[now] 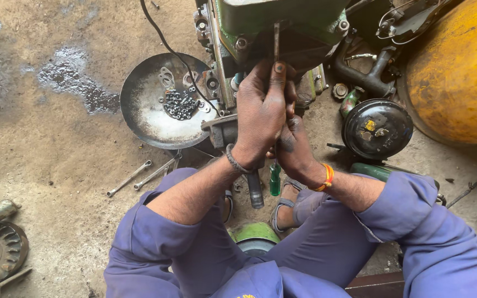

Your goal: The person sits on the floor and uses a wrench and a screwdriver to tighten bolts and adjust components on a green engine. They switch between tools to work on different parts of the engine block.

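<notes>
On gritty concrete floor [56,154], both hands' fingers [260,88] close round a greasy metal rod [276,41].

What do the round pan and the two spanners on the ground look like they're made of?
The round pan looks like bare steel, grey, scuffed and oil-stained. The two spanners seem plain metal too, a dull silver sheen under grime. Neither shows paint.

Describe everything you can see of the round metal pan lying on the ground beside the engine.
The round metal pan is shallow, dark and greasy, its surface worn to bare grey patches. It lies flat on the dirt floor, left of the green engine, whose edge covers its right rim. Inside sit a heap of small dark nuts and bolts and a few pale gaskets. A black cable crosses over it. Neither hand touches it.
</notes>
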`<state>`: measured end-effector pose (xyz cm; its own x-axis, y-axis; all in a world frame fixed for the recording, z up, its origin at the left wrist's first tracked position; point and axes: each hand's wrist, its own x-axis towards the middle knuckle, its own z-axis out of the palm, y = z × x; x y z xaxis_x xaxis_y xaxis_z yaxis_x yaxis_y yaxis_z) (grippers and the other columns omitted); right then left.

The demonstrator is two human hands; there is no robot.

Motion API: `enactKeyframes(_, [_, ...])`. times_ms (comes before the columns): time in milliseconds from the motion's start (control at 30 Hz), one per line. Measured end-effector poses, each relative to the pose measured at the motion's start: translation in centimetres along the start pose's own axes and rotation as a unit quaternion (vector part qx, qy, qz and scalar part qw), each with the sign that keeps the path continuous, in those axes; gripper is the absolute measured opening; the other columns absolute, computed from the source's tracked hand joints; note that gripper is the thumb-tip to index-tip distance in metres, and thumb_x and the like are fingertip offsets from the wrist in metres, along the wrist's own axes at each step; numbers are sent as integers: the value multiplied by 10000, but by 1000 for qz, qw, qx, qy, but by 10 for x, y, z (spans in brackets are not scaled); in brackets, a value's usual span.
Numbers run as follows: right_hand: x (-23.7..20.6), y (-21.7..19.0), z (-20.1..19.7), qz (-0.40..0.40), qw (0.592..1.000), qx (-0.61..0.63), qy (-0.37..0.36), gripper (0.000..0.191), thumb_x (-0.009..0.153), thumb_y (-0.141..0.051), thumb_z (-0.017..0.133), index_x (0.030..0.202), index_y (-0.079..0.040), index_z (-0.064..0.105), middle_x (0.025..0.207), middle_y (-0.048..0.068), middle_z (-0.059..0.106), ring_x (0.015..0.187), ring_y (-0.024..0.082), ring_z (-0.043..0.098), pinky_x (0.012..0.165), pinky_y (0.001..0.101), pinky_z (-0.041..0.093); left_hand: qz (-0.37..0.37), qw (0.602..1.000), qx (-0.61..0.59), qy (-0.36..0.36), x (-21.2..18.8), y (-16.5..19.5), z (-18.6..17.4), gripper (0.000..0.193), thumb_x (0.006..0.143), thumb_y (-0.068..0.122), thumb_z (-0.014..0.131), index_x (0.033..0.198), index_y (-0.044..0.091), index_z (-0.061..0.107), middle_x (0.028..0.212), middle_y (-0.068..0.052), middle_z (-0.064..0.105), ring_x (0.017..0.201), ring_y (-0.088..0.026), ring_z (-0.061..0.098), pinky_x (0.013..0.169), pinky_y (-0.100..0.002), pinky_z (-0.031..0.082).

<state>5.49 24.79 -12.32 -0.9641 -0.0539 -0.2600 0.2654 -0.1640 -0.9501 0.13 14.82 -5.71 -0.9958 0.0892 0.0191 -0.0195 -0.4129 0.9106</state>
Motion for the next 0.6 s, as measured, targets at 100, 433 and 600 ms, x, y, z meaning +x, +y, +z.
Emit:
enactKeyframes(100, [-3,0,1,10,1000,21,-12,295,1087,-356,452,1103,-80,555,780,-26,571,606,47,542,463,231,439,-9,1000,-23,10,-2,1,0,249,1112,232,524,1008,24,614,697,0,580,530,-52,507,466,-232,419])
enactKeyframes(433, [-4,-11,4,-44,999,13,-9,299,1091,-349,490,1066,-59,564,725,-43,526,567,44,481,451,239,371,20,999,-44,-24,1,5,2,264,1122,239,510,1012,27,625,710,5,575,542,-50,494,485,-225,411])
enactKeyframes(600, [-5,-6,6,49,997,55,9,253,1067,-335,438,947,-133,531,635,-55,467,497,45,424,416,245,334,-26,999,-12,20,1,1,-2,265,1102,239,509,959,35,601,677,3,584,508,-57,507,450,-233,417])
